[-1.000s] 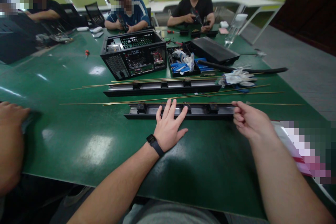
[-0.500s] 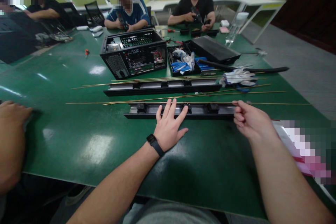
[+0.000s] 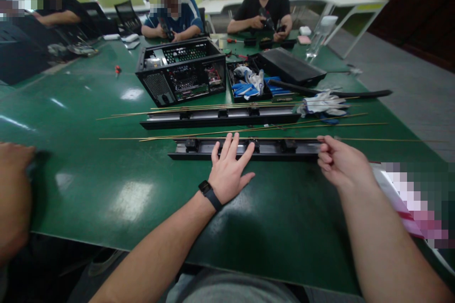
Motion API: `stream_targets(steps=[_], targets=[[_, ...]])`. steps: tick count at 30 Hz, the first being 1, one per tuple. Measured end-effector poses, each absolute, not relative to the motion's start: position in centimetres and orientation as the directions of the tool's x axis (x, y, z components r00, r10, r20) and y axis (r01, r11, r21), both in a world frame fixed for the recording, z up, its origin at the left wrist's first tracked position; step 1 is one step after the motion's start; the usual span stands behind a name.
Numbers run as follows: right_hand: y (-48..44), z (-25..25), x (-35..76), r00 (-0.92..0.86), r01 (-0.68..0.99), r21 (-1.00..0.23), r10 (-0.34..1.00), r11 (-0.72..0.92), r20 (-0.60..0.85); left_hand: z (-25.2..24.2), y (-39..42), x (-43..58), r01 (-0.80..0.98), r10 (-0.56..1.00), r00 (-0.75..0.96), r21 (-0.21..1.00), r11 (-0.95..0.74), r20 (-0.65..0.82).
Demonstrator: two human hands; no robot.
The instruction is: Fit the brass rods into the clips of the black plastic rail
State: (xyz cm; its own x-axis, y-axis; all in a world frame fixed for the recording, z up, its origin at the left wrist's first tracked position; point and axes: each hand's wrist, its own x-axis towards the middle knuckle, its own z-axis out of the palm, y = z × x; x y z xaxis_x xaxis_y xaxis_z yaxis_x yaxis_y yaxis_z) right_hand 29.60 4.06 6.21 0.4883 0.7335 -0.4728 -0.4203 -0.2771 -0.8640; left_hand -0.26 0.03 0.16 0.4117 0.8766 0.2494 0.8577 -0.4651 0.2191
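My left hand (image 3: 229,170), with a dark watch on the wrist, lies palm down with spread fingers over the front edge of a black rail (image 3: 209,156). Dark blocks sit in the channel of this rail. At its right end my right hand (image 3: 341,158) is closed in a pinch on a thin brass rod (image 3: 384,140), which runs along the rail's far edge and out past both ends. More thin brass rods (image 3: 351,124) lie just beyond. A second black rail (image 3: 216,124) with similar blocks is parallel behind.
An open computer case (image 3: 183,75) stands beyond the rails. Right of it are a box with gloves (image 3: 249,83), a black panel (image 3: 289,66), a dark strip (image 3: 355,94) and a white glove (image 3: 325,104). Another person's arm (image 3: 14,189) rests at left. Several people sit across the table.
The brass rod in my right hand has slid to the right along the near rail. My right hand has shifted slightly right; my left hand stays in place.
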Motion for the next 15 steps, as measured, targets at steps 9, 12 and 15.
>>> stream_targets(steps=[9, 12, 15], targets=[[4.03, 6.33, 29.28, 0.47, -0.43, -0.856, 0.739, -0.287, -0.484, 0.11, 0.06, -0.21, 0.859, 0.874, 0.418, 0.205, -0.469, 0.249], [3.94, 6.32, 29.14, 0.458, -0.432, -0.853, 0.743, -0.294, -0.488, 0.07, 0.06, -0.22, 0.859, 0.874, 0.412, 0.211, -0.467, 0.256], [4.07, 6.35, 29.61, 0.498, -0.431, -0.862, 0.726, -0.268, -0.475, 0.02, 0.07, -0.25, 0.857, 0.874, 0.412, 0.216, -0.467, 0.258]])
